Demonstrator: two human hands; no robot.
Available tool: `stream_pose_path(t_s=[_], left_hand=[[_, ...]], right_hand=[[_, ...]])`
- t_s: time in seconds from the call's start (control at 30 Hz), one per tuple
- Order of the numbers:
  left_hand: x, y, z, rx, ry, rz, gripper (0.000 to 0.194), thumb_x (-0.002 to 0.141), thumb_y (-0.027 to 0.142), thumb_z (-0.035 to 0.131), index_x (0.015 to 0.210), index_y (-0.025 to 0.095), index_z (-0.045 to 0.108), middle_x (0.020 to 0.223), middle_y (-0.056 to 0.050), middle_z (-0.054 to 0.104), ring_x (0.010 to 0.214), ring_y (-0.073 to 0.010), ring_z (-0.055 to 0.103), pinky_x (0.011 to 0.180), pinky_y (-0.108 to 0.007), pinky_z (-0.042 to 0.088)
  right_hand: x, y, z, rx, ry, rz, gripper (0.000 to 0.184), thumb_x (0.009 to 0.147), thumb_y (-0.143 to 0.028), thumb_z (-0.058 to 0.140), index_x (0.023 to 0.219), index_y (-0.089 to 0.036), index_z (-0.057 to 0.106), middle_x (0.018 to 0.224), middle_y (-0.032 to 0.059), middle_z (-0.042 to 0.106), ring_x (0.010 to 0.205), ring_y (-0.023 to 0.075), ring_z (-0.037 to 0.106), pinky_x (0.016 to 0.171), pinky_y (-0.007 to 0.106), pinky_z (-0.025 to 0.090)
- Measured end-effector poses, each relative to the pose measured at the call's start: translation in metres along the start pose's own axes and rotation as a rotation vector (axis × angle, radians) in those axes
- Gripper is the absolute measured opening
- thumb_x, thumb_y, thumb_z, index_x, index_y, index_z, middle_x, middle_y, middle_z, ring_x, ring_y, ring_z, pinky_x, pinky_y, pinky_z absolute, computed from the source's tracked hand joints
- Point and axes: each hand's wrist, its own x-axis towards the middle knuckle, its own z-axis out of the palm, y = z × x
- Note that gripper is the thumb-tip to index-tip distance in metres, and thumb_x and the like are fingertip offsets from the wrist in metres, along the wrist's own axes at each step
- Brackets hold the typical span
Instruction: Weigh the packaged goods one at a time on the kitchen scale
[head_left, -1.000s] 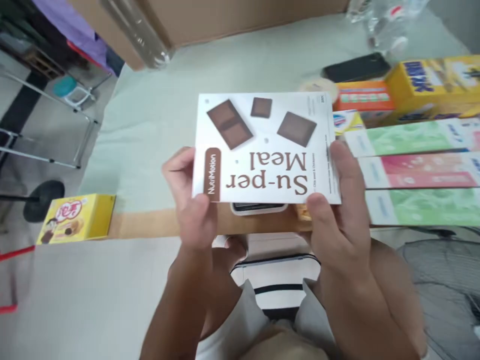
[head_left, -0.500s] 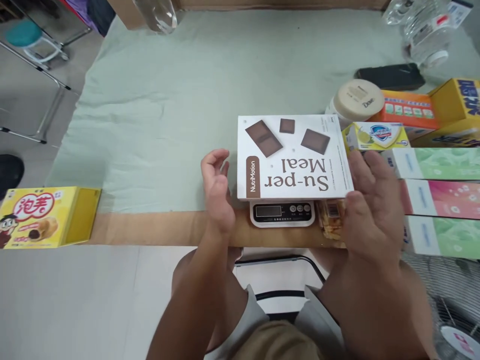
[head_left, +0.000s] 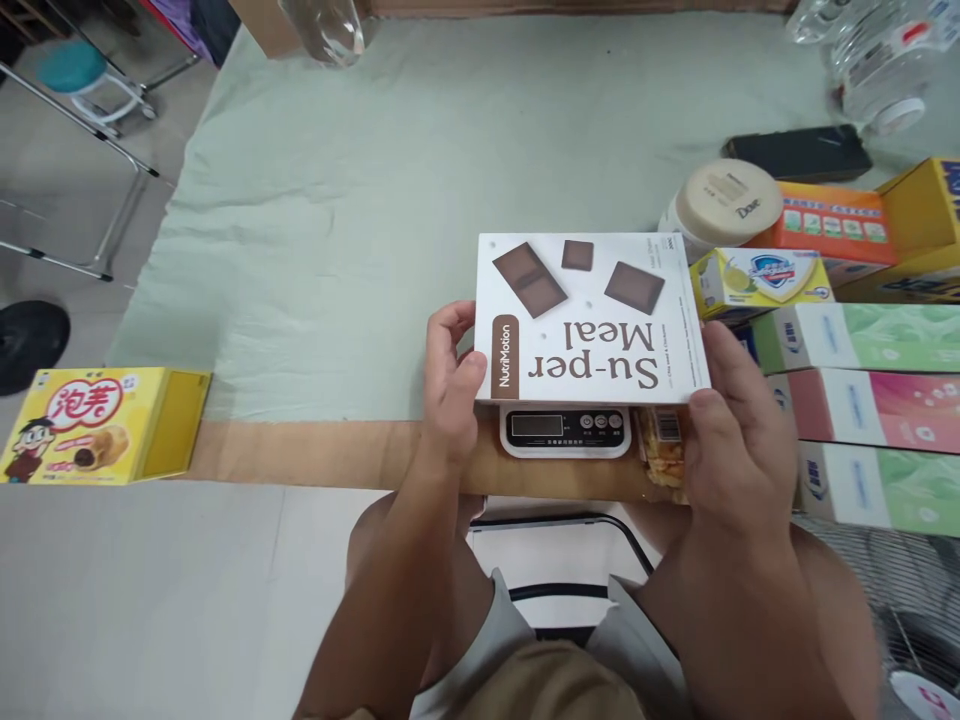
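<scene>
A white Su-per Meal box point(head_left: 600, 330) with pictures of chocolate squares lies flat above a small white kitchen scale point(head_left: 566, 432), hiding most of it. The scale's display and buttons show in front of the box. My left hand point(head_left: 451, 385) grips the box's left edge, thumb at the near corner. On the opposite side, my right hand point(head_left: 739, 430) has its thumb on the near right corner and its fingers along the right edge. A clear snack packet point(head_left: 661, 450) sits just right of the scale, partly covered by my right hand.
At right stand a Dove tub point(head_left: 724, 200), a yellow soap box point(head_left: 761, 278), an orange box point(head_left: 836, 225) and stacked tissue-style boxes point(head_left: 885, 410). A black phone-like object point(head_left: 799, 153) and clear bottles point(head_left: 877, 75) lie farther back. A yellow puff box point(head_left: 97, 425) stands at the left edge.
My left hand has moved right, from beside the box onto its left edge. My right hand has closed in on the right edge. The view has shifted slightly.
</scene>
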Motion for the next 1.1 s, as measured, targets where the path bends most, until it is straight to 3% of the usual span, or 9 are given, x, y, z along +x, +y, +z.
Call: stream_pose_path(t_s=[0.17, 0.27, 0.37, 0.57, 0.7, 0.8, 0.9, 0.97, 1.1], left_hand=[[0.002, 0.002, -0.002, 0.012, -0.015, -0.016, 0.052, 0.090, 0.064, 0.067, 0.128, 0.028, 0.063, 0.132, -0.009, 0.069, 0.123, -0.0304, 0.066, 0.105, -0.047, 0.054], [0.003, 0.005, -0.002, -0.056, 0.009, 0.003, 0.053, 0.090, 0.063, 0.066, 0.129, 0.027, 0.065, 0.132, -0.009, 0.071, 0.125, -0.0309, 0.066, 0.106, -0.047, 0.053], [0.004, 0.011, -0.007, -0.187, 0.066, 0.032, 0.050, 0.090, 0.058, 0.064, 0.128, 0.026, 0.068, 0.133, -0.008, 0.073, 0.128, -0.0318, 0.066, 0.105, -0.046, 0.055], [0.006, 0.039, -0.046, -0.233, 0.138, 0.098, 0.046, 0.087, 0.055, 0.065, 0.118, 0.023, 0.076, 0.117, -0.007, 0.080, 0.107, -0.0297, 0.075, 0.085, -0.042, 0.060], [0.003, 0.060, -0.090, -0.116, 0.302, 0.172, 0.041, 0.089, 0.056, 0.064, 0.110, 0.025, 0.080, 0.107, -0.005, 0.082, 0.096, -0.0269, 0.076, 0.079, -0.040, 0.060], [0.000, 0.067, -0.121, -0.123, 0.486, 0.240, 0.045, 0.092, 0.064, 0.058, 0.104, 0.026, 0.079, 0.102, -0.004, 0.081, 0.093, -0.0251, 0.075, 0.081, -0.040, 0.059], [-0.006, 0.073, -0.148, -0.145, 0.569, 0.266, 0.052, 0.095, 0.071, 0.050, 0.109, 0.029, 0.077, 0.115, -0.005, 0.079, 0.115, -0.0296, 0.072, 0.096, -0.046, 0.058], [-0.010, 0.079, -0.163, -0.121, 0.612, 0.271, 0.052, 0.095, 0.072, 0.049, 0.117, 0.032, 0.074, 0.133, -0.003, 0.073, 0.138, -0.0321, 0.061, 0.113, -0.050, 0.051], [-0.017, 0.092, -0.191, -0.164, 0.715, 0.276, 0.056, 0.095, 0.075, 0.045, 0.127, 0.035, 0.068, 0.156, 0.003, 0.059, 0.161, -0.0287, 0.039, 0.131, -0.049, 0.036]], right_hand=[[-0.002, -0.010, 0.007, -0.032, -0.079, -0.017, 0.052, 0.092, -0.048, 0.072, 0.142, -0.031, 0.070, 0.150, 0.0051, 0.068, 0.150, 0.0326, 0.053, 0.133, 0.059, 0.033], [-0.009, -0.014, 0.017, 0.098, -0.102, -0.003, 0.059, 0.088, -0.051, 0.074, 0.144, -0.036, 0.065, 0.156, 0.0037, 0.062, 0.154, 0.0330, 0.049, 0.134, 0.061, 0.030], [-0.017, -0.022, 0.029, 0.237, -0.097, 0.061, 0.066, 0.079, -0.055, 0.078, 0.141, -0.040, 0.060, 0.159, 0.0028, 0.055, 0.152, 0.0344, 0.049, 0.127, 0.065, 0.039], [-0.024, -0.045, 0.060, 0.241, -0.126, 0.195, 0.077, 0.070, -0.048, 0.086, 0.139, -0.039, 0.053, 0.150, 0.0049, 0.058, 0.143, 0.0321, 0.055, 0.114, 0.060, 0.053], [-0.022, -0.052, 0.100, 0.263, -0.406, 0.265, 0.094, 0.072, -0.047, 0.088, 0.152, -0.039, 0.037, 0.148, 0.0085, 0.063, 0.130, 0.0302, 0.067, 0.102, 0.053, 0.062], [-0.020, -0.057, 0.140, 0.316, -0.534, 0.257, 0.091, 0.071, -0.047, 0.089, 0.149, -0.038, 0.042, 0.141, 0.0068, 0.068, 0.117, 0.0272, 0.073, 0.095, 0.048, 0.065], [-0.017, -0.064, 0.180, 0.340, -0.577, 0.250, 0.073, 0.072, -0.048, 0.085, 0.138, -0.036, 0.054, 0.138, 0.0040, 0.069, 0.109, 0.0257, 0.074, 0.089, 0.047, 0.067], [-0.012, -0.070, 0.205, 0.317, -0.620, 0.239, 0.066, 0.075, -0.048, 0.083, 0.135, -0.037, 0.057, 0.135, 0.0034, 0.069, 0.109, 0.0260, 0.073, 0.084, 0.047, 0.068], [0.000, -0.075, 0.261, 0.263, -0.701, 0.262, 0.071, 0.073, -0.044, 0.083, 0.137, -0.038, 0.053, 0.138, 0.0043, 0.068, 0.121, 0.0301, 0.069, 0.077, 0.046, 0.068]])
